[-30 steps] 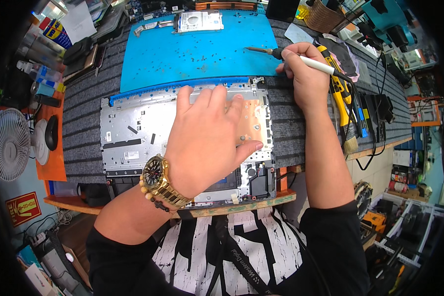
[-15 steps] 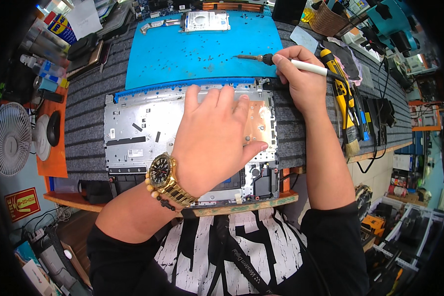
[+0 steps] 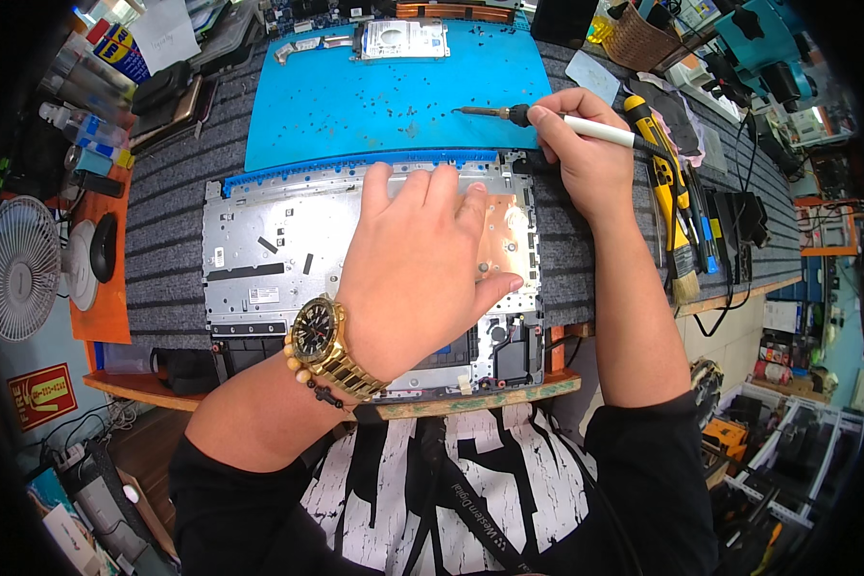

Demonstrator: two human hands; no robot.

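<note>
My left hand (image 3: 418, 259) lies spread over a silver laptop palmrest panel (image 3: 259, 245), with its fingers reaching the far edge and the thumb out to the right. It covers the panel's middle. In my right hand (image 3: 586, 144) is a soldering iron (image 3: 600, 131) with a white handle, pinched near its black collar. The iron's dark metal tip points left, over a blue work mat (image 3: 307, 106). Many small dark crumbs are scattered on that mat. A copper-coloured patch (image 3: 511, 226) shows to the right of my left hand.
A hard drive (image 3: 403, 40) rests on the mat's far side. To the right lie a yellow utility knife (image 3: 648, 134), a brush (image 3: 684, 274) and other tools. A white fan (image 3: 21, 269) stands at the left. The wooden table edge (image 3: 480, 403) runs before me.
</note>
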